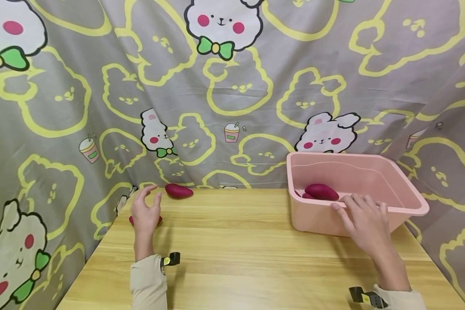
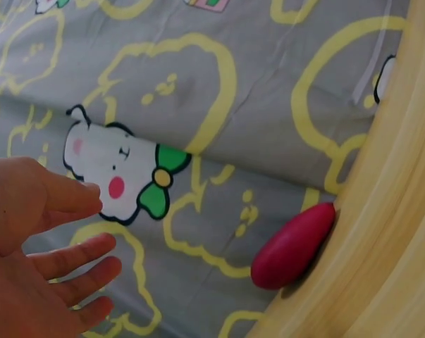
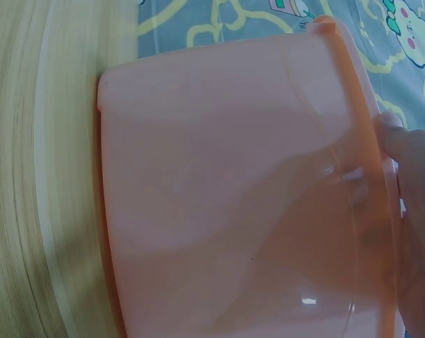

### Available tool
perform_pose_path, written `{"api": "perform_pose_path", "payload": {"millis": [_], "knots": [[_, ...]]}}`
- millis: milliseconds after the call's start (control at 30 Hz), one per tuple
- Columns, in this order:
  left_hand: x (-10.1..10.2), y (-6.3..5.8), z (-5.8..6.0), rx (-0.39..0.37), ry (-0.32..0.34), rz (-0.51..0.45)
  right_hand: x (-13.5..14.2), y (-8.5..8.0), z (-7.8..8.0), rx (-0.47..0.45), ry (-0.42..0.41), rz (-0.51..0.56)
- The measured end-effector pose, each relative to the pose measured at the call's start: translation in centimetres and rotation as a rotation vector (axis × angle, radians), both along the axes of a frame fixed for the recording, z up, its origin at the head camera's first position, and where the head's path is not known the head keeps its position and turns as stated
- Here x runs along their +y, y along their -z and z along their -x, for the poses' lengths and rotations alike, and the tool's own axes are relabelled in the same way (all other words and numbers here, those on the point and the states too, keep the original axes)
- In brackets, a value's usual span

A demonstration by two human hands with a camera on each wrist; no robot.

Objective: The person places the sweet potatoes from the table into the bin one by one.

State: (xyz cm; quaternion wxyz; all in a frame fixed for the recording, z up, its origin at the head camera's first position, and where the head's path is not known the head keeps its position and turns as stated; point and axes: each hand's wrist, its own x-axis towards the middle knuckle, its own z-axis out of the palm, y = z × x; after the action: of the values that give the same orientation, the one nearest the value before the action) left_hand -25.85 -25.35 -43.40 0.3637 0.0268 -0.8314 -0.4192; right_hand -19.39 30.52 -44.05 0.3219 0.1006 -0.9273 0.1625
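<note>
My left hand [image 1: 146,211] is raised over the left side of the table, thumb and fingers spread apart with nothing between them. Partly hidden behind it lies a purple sweet potato [image 1: 131,221]. Another purple sweet potato [image 1: 179,191] rests at the table's back edge, to the right of that hand; a sweet potato [image 2: 293,246] also shows in the left wrist view. My right hand [image 1: 366,221] grips the near rim of a pink plastic bin [image 1: 317,219], fingers hooked over the edge. Inside the bin are purple sweet potatoes [image 1: 321,192], partly covered by its near wall.
The wooden table [image 1: 232,254] backs onto a grey curtain [image 1: 201,107] with yellow outlines and cartoon rabbits. The bin stands at the table's back right. A black strap device [image 1: 171,259] sits on the left wrist, and a similar one [image 1: 366,297] on the right.
</note>
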Motion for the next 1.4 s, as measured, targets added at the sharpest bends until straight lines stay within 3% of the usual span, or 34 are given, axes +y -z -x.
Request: {"api": "perform_pose_path", "payload": {"millis": [333, 600, 1033, 1400], "knots": [[-1.0, 0.6, -0.2, -0.134, -0.035, -0.001, 0.1, 0.0, 0.0, 0.005, -0.004, -0.002], [-1.9, 1.7, -0.1, -0.175, -0.024, 0.047, 0.1, 0.1, 0.0, 0.017, -0.006, -0.006], [-3.2, 3.5, 0.0, -0.448, -0.018, 0.126, 0.1, 0.2, 0.0, 0.019, -0.010, -0.002], [-4.3, 4.6, 0.1, -0.561, 0.048, 0.216, 0.2, 0.3, 0.0, 0.007, -0.008, -0.002]]}}
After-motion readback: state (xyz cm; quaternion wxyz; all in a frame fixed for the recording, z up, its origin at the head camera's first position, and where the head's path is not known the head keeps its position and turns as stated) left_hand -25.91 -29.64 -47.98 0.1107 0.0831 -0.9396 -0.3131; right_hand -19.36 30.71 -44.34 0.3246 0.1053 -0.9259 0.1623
